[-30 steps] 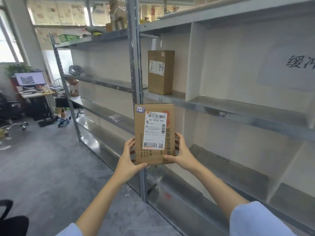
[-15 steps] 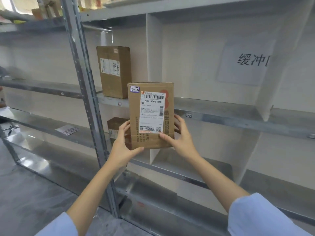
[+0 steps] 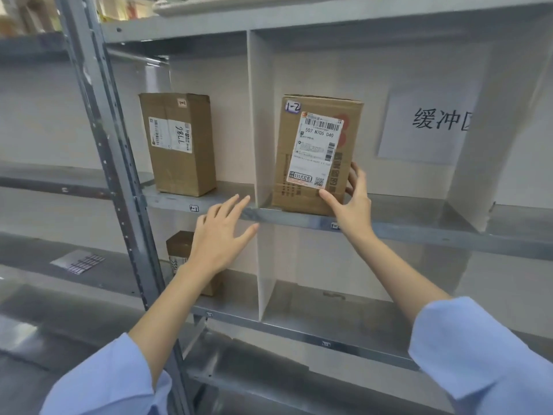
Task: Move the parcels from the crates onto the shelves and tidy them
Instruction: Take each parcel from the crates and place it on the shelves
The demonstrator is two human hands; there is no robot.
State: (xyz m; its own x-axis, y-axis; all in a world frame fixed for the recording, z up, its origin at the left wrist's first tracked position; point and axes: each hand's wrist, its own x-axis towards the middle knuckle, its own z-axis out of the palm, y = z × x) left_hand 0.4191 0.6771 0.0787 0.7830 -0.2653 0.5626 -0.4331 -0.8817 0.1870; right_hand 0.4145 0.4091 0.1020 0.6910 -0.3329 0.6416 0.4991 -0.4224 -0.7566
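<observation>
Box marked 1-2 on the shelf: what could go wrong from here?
The box marked 1-2 stands tall near the shelf's front edge, and only the right hand pinches its lower corner; the left hand is off it. Released, it might tip forward. It sits close beside the white divider, so pushing it back could snag.

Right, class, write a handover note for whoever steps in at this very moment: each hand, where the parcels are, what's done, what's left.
Left hand: open, holds nothing, by the shelf edge.
Right hand: grips the lower right corner of the 1-2 parcel.
The 1-2 parcel stands on the shelf, right of the divider; the 1-1 parcel stands left of it.
Done: 1-2 parcel shelved.
Left: let go, straighten it; crates are out of view.
</observation>
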